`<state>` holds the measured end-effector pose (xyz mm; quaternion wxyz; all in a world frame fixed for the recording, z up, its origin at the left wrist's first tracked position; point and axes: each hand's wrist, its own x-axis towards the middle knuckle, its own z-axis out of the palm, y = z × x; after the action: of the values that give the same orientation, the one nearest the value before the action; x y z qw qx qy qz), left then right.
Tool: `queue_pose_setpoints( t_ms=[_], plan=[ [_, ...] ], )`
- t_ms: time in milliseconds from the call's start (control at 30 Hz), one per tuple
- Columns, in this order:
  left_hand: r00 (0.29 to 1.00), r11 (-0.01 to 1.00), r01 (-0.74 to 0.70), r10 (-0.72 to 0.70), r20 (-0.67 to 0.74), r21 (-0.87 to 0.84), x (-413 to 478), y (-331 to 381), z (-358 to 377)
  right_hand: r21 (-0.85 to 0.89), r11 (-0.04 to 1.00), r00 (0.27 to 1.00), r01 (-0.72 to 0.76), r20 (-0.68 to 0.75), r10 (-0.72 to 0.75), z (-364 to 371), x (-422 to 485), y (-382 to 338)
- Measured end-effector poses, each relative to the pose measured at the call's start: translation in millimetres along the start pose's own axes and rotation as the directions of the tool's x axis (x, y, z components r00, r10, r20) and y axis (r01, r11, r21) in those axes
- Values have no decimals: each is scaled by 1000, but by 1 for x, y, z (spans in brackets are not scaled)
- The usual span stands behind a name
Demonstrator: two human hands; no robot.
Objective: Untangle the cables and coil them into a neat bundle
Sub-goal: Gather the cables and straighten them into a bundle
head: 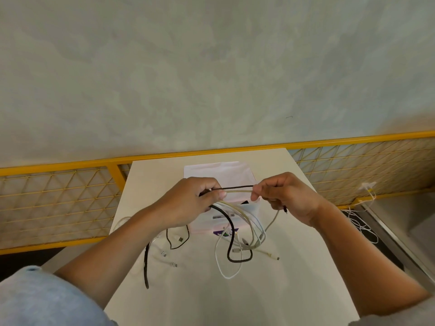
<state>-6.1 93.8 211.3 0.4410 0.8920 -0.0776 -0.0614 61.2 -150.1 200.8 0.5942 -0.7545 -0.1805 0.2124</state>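
Note:
Several cables, black and white, hang tangled over a white table [202, 302]. My left hand [193, 201] and my right hand [284, 196] are raised above the table, each pinching the same two strands. A black cable [237, 187] and a pale cable [239, 191] run taut and side by side between my hands. Below them loops of white cable [253, 228] and a black loop [231, 243] droop onto the table. More loose cable ends [164, 252] lie at the left, partly hidden under my left forearm.
A clear plastic box [226, 175] stands at the back of the table, behind the hands. A yellow mesh railing [58, 198] runs along the far side. More white cables [362, 222] hang off the railing at the right.

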Motion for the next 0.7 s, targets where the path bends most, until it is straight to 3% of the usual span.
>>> queue_pose_setpoints(
  t_ms=[133, 233, 567, 700],
  plan=[
    [1000, 998, 17, -18, -25, -63, 0, -6, -3, 15, 999, 999, -38, -29, 39, -7, -1, 5],
    [999, 1000, -2, 2, -32, -1, 0, -7, -2, 7, 999, 998, -36, -42, 36, -7, -1, 2],
    [987, 995, -31, 46, -153, 97, -1, -10, -12, -201, 978, 993, -64, -106, 43, -15, 2, -1],
    [987, 982, -11, 41, -154, 188, 0, -11, -11, -356, 934, 974, -30, -220, -52, -14, 5, -1]
  ],
)
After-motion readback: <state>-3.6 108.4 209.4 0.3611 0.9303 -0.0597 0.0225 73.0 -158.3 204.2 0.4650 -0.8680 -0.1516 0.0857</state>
